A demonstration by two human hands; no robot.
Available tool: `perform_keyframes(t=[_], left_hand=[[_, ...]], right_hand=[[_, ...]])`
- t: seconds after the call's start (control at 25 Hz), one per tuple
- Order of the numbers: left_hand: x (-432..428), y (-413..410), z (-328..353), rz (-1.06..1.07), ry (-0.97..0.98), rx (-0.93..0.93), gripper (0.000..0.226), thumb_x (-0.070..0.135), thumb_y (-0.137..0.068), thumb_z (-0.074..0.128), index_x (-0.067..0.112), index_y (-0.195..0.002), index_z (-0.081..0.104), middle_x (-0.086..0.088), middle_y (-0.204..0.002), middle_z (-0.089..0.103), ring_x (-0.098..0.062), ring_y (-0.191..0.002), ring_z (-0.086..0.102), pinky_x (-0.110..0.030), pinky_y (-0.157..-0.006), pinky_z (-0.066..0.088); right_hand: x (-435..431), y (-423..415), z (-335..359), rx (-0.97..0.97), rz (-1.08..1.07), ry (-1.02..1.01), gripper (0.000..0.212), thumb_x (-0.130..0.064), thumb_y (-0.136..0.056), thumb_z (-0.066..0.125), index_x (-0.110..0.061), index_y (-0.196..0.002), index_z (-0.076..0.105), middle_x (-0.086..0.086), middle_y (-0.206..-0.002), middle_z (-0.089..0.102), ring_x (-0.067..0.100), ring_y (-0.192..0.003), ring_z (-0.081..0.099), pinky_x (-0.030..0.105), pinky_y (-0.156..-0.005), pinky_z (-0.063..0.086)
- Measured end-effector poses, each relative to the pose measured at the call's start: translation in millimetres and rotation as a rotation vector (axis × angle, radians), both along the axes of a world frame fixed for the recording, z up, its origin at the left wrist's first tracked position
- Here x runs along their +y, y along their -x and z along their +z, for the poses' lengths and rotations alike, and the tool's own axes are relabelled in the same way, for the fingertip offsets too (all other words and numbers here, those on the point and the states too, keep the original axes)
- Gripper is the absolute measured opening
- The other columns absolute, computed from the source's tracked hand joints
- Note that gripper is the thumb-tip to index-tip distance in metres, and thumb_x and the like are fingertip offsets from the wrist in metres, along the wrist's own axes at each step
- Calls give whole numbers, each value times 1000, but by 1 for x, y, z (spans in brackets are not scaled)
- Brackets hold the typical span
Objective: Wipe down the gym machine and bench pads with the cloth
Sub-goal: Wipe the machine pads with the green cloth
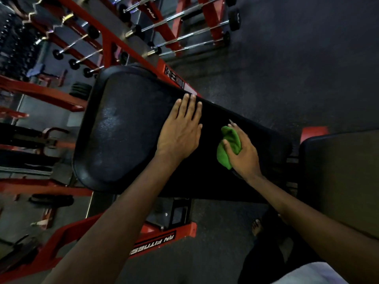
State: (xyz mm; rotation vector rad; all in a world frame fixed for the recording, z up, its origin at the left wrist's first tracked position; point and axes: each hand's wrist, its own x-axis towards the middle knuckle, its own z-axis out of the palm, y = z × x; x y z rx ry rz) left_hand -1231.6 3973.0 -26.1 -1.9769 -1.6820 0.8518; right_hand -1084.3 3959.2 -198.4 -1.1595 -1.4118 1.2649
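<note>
Two hands on the pad [127,128]: your left hand [180,130] lies flat, fingers spread, holding nothing; your right hand [243,152] is closed round the cloth [229,148], bunched under the palm and pressed on the pad just right of your left. Cloth looks soft, light and limp, so it'll fold and slip out unless you keep it wadded under the fingers. Grip it mid-bundle, not by an edge. Pad looks firm, smooth vinyl; likely slick if damp. Wide end beyond your left hand looks dull and speckled, probably unwiped. Second pad [338,181] sits right of your right hand.
</note>
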Motion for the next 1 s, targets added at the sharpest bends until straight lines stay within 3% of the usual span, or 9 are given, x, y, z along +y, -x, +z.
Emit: perform_keyframes(t=[0.16,0.24,0.32,0.44,0.64,0.72,0.88,1.0], left_hand=[[-1,0,-3,-12,-16,2,62,38,-106,18,4,-158,13,-21,-164,12,-33,-153,7,-45,-125,5],[-1,2,-2,-13,-20,19,62,39,-106,17,4,-158,12,-21,-164,11,-34,-153,6,-45,-125,5],[0,3,-4,-20,-25,14,63,39,-106,18,4,-158,13,-22,-164,12,-34,-153,7,-45,-125,7],[1,2,-8,-12,-26,14,63,38,-105,19,3,-157,14,-23,-163,14,-35,-153,9,-46,-125,9],[2,0,-7,-11,-14,19,64,39,-105,19,2,-157,14,-24,-163,15,-35,-153,10,-45,-125,9],[1,0,-7,-13,-13,22,64,39,-105,17,2,-157,13,-24,-163,14,-35,-153,9,-45,-125,8],[1,0,-6,-11,-18,22,64,39,-106,14,2,-157,11,-23,-164,11,-34,-153,6,-46,-125,8],[1,-1,-7,-14,-11,17,64,39,-106,13,2,-158,9,-23,-164,10,-34,-153,5,-46,-125,6]], right_hand=[[15,-15,-43,-81,-181,333,45,-27,-96,64,-28,-140,57,-8,-141,59,13,-131,54,28,-111,41],[20,-16,-44,-128,-226,452,46,-30,-94,63,-31,-140,58,-4,-138,62,19,-127,57,29,-106,43],[17,-6,-26,-80,-229,433,48,-24,-91,65,-33,-139,60,-12,-139,61,9,-127,57,23,-106,42],[-11,9,13,45,-88,220,50,-10,-87,66,-31,-132,64,-20,-143,56,-8,-130,50,18,-111,39],[-34,1,5,43,77,-28,54,-3,-85,66,-18,-136,63,-7,-150,51,5,-141,44,21,-116,33],[-21,0,-10,22,29,27,52,-4,-85,66,-18,-135,63,-5,-147,55,6,-138,48,26,-116,36],[38,4,-24,-58,-231,378,46,-22,-90,67,-23,-135,63,-3,-135,65,16,-124,60,23,-104,43],[38,6,-13,-111,-237,389,46,-25,-90,64,-29,-136,62,-5,-134,66,16,-122,61,22,-100,43]])
